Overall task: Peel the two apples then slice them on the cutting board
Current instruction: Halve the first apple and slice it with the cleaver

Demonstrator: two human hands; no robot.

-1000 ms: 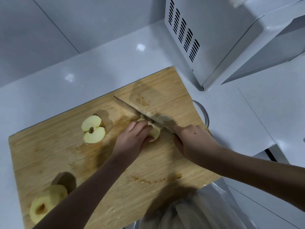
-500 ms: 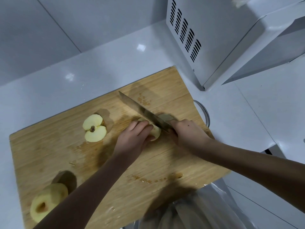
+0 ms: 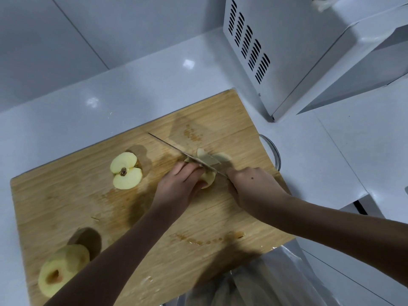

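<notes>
A wooden cutting board (image 3: 66, 202) lies on the white counter. My left hand (image 3: 178, 186) holds down a peeled apple half (image 3: 208, 178) near the board's middle, fingers curled over it. My right hand (image 3: 249, 184) grips the handle of a knife (image 3: 176, 150), whose blade lies across that half. Cut slices (image 3: 212, 156) lean just beyond the blade. Another apple half (image 3: 126, 170) lies cut side up to the left. A whole peeled apple (image 3: 63, 269) sits at the board's near left corner.
A white microwave (image 3: 309, 47) stands at the back right, close to the board's far corner. A glass bowl rim (image 3: 272, 151) shows beside the board's right edge. A clear plastic bag (image 3: 276, 281) lies at the near edge. Grey wall tiles stand behind.
The knife was lifted half a second ago and has come down through the apple half; another slice leans away beyond the blade. My left hand stays on the half.
</notes>
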